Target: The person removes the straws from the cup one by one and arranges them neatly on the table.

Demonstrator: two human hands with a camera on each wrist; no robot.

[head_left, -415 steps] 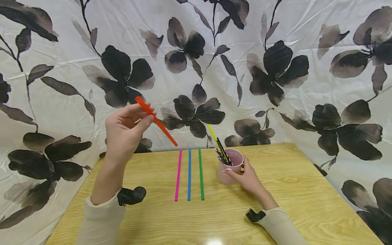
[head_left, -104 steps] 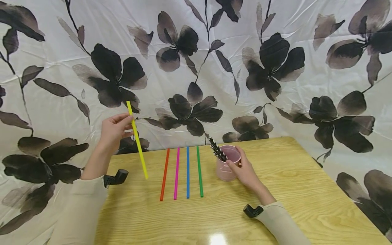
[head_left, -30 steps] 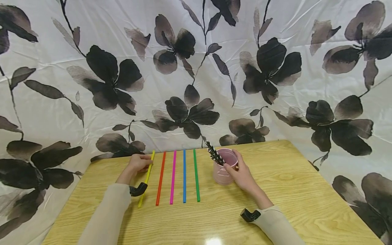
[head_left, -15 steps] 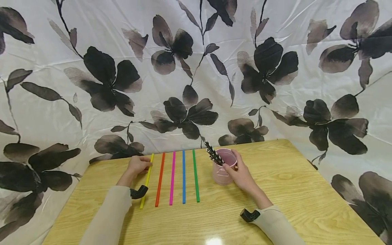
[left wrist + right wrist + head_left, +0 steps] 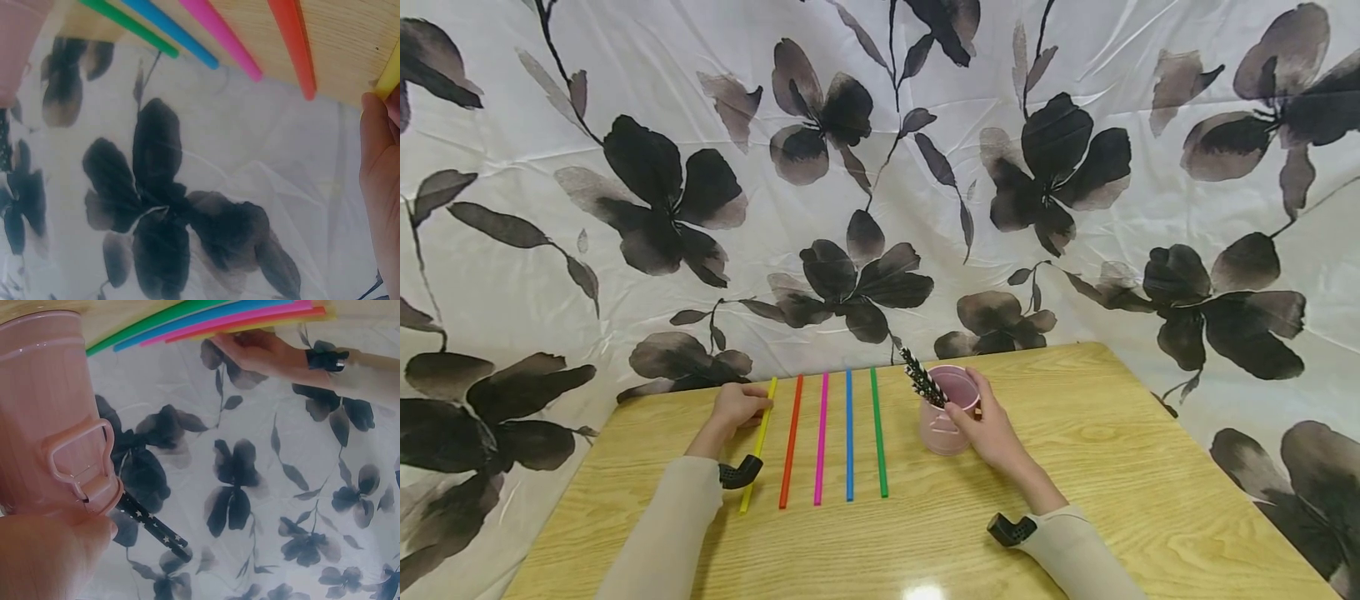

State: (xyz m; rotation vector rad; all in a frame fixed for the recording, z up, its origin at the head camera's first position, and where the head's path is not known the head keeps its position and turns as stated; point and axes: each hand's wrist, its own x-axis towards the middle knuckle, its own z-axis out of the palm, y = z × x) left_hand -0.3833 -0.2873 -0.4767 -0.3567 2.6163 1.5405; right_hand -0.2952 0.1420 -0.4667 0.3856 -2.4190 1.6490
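Your left hand (image 5: 740, 406) pinches the yellow straw (image 5: 762, 433), lower left of the frame — likely so it cannot roll; your right hand (image 5: 988, 425) grips the pink cup (image 5: 937, 433), right of centre — probably steadying it against its leaning black-patterned straws (image 5: 925, 381).

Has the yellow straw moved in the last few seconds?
Yes: the yellow straw has come down and right, nearer the red straw on the table.

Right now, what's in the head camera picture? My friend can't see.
A left hand grips a yellow stick at a wooden table, beside a row: red stick, pink stick, blue stick, green stick. The right hand holds a pink cup of black patterned sticks. Flowery cloth hangs behind.
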